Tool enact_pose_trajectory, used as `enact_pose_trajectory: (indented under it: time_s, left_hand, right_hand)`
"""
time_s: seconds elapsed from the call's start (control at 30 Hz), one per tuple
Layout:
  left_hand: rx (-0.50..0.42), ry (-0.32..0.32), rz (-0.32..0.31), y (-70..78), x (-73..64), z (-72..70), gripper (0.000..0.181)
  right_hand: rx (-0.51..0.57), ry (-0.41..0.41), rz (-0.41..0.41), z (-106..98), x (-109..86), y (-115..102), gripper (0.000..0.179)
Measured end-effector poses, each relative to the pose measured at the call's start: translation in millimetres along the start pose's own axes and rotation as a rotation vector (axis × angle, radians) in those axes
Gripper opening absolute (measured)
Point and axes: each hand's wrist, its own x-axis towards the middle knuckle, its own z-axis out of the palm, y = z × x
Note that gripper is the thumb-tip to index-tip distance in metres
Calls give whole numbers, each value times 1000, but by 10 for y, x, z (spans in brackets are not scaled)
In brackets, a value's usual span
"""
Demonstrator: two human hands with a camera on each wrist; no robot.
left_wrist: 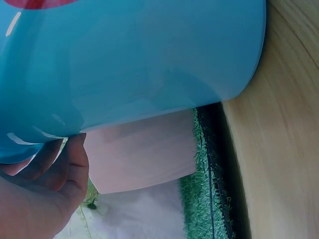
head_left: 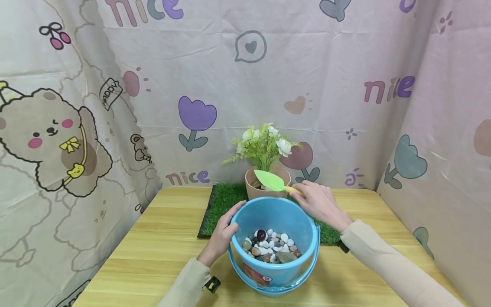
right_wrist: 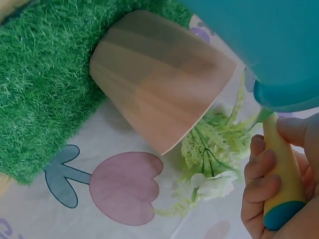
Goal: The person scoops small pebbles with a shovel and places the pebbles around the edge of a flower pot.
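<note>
A blue bucket stands on the table with white, brown and grey pebbles in its bottom. My left hand grips its rim at the left, thumb over the edge and fingers outside; the left wrist view shows those fingers against the outer wall. In my right hand is a small toy trowel, held by its yellow handle with a teal end. Its light-green blade points left above the bucket's back rim and overlaps the flowerpot behind. No pebbles show on the blade.
The pinkish flowerpot holds white flowers with green leaves and stands on an artificial grass mat behind the bucket. Wooden tabletop extends to both sides. A printed cloth hangs at the back and sides.
</note>
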Motion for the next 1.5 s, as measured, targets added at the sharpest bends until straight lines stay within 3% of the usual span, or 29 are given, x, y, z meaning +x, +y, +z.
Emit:
enact_pose_trajectory:
  time_s: [0.27,0.47,0.63,0.8,1.0,1.23,1.5]
  left_hand:
    - [-1,3,-20,1,-12,-6,71]
    - [0,3,-15,6,-2,-7,71]
    - [2,12,-12,19,14,-14,71]
    - [12,15,-9,18,14,-8,71]
    - [18,21,-3,10,-2,3,70]
    - [17,24,-6,7,-1,1,70]
    - [14,31,-28,7,-4,8,70]
  right_hand:
    - [74,71,-2,-26,-232,-70,27]
    - [79,145,-66,-15,-354,-105,21]
    - [55,152,-129,-46,-378,-131,20]
    - [-17,95,-225,-83,-377,-132,21]
    - [-90,-6,-270,-143,-354,-171,21]
    - [-215,-35,-374,-180,-324,-234,28]
    - [-192,-202,-405,-288,-277,-262,29]
